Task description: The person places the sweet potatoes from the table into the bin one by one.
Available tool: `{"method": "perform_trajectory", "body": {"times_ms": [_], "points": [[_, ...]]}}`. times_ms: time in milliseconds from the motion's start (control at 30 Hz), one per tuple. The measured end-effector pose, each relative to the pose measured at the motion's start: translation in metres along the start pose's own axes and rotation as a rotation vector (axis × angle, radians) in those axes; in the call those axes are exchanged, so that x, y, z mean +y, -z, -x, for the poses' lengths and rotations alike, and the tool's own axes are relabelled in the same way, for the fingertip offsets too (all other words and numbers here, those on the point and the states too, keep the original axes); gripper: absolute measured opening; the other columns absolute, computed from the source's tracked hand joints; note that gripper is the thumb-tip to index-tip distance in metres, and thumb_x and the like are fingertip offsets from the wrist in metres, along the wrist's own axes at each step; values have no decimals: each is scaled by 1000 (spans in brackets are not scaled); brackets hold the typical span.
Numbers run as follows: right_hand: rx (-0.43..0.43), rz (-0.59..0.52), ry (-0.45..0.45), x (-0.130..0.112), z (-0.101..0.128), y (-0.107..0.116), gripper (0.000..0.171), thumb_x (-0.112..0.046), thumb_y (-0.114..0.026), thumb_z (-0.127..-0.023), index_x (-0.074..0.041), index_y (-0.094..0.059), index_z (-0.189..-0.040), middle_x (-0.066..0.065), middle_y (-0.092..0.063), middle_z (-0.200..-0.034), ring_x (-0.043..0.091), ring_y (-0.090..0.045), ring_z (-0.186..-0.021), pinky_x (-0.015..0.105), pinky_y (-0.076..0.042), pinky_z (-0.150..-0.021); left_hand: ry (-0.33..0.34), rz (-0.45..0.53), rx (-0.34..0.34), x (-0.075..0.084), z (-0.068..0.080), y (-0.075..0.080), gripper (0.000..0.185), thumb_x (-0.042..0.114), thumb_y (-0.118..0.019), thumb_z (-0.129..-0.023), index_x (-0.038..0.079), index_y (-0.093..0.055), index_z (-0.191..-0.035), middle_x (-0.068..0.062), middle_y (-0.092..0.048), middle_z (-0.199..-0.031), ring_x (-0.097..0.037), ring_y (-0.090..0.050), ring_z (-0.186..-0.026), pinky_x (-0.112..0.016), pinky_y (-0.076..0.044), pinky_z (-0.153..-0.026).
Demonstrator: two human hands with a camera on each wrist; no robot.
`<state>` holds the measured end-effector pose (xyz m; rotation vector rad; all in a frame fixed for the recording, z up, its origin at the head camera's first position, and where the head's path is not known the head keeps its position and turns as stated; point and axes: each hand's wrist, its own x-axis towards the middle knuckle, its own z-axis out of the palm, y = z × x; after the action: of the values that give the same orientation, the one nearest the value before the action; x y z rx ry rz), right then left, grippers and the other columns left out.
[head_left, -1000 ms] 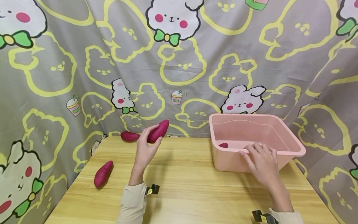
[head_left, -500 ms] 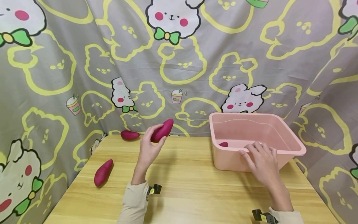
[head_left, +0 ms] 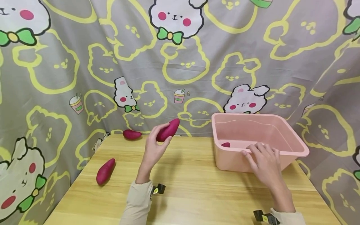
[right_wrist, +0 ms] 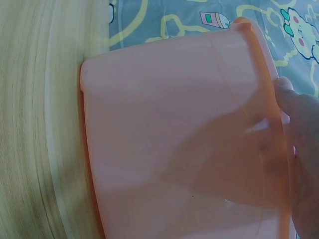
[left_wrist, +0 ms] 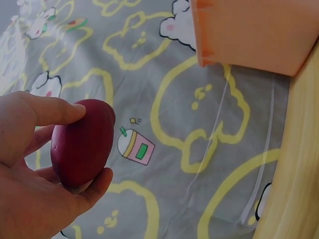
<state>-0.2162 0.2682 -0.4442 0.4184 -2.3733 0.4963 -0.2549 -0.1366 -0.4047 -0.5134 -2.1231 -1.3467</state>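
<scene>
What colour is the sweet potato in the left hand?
Deep reddish purple; the sweet potato, held by the left hand, shows best in the left wrist view.

Your tabletop: pale wood planks, backed by cartoon-print cloth. Pink tub sits on your right, toward far edge. One purple sweet potato lies near left edge, angled toward you; second sweet potato rests at far left corner against cloth, well apart from tub.
</scene>
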Motion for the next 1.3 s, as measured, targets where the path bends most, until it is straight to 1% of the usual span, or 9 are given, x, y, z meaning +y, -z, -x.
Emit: {"method": "perform_trajectory", "body": {"times_ms": [333, 433, 567, 767, 933, 1133, 1300], "points": [[-4, 8, -1, 0, 2, 0, 18, -33, -70, -97, -15, -66, -99, 7, -60, -96, 36, -51, -99, 62, -29, -88, -14, 23, -20, 3, -1, -5, 45, 9, -77, -92, 15, -66, -135, -7, -63, -132, -26, -59, -113, -48, -53, -87], [-3, 12, 2, 0, 2, -1, 18, -32, -70, -97, -15, -66, -98, 7, -60, -96, 36, -51, -99, 62, -29, -88, -13, 41, -28, 4, -1, -9, 45, 8, -77, -91, 16, -66, -135, -7, -63, -133, -27, -60, -112, -49, -53, -87], [-6, 3, -5, 1, 2, -1, 19, -33, -69, -98, -15, -67, -101, 8, -60, -97, 37, -51, -100, 63, -28, -88, -30, 67, -41, 7, -3, -15, 45, 8, -77, -91, 15, -66, -135, -6, -64, -133, -26, -60, -113, -47, -54, -87], [-16, 1, -17, 1, 1, -1, 21, -34, -68, -98, -14, -67, -102, 9, -61, -98, 37, -51, -102, 64, -27, -89, -57, 69, -55, 11, -5, -24, 45, 9, -77, -92, 15, -66, -135, -5, -64, -133, -24, -59, -116, -45, -54, -89], [-21, -5, -13, 0, -1, -2, 21, -34, -68, -99, -14, -67, -103, 8, -61, -98, 38, -51, -103, 63, -28, -90, -45, 81, -65, 14, -6, -28, 45, 9, -77, -92, 15, -66, -135, -5, -64, -131, -23, -58, -114, -45, -55, -87], [-4, 7, -3, 0, -1, -1, 20, -33, -69, -97, -13, -66, -100, 8, -60, -96, 36, -51, -100, 62, -29, -89, -53, 108, -91, 19, -10, -34, 44, 10, -76, -93, 17, -65, -136, -4, -64, -130, -22, -59, -112, -43, -55, -87], [-6, 6, -5, 0, -1, -1, 20, -33, -70, -97, -14, -66, -100, 8, -59, -95, 36, -51, -100, 61, -29, -88, -72, 125, -86, 20, -10, -41, 45, 8, -77, -92, 16, -66, -134, -5, -62, -132, -22, -58, -116, -44, -54, -90]]}}
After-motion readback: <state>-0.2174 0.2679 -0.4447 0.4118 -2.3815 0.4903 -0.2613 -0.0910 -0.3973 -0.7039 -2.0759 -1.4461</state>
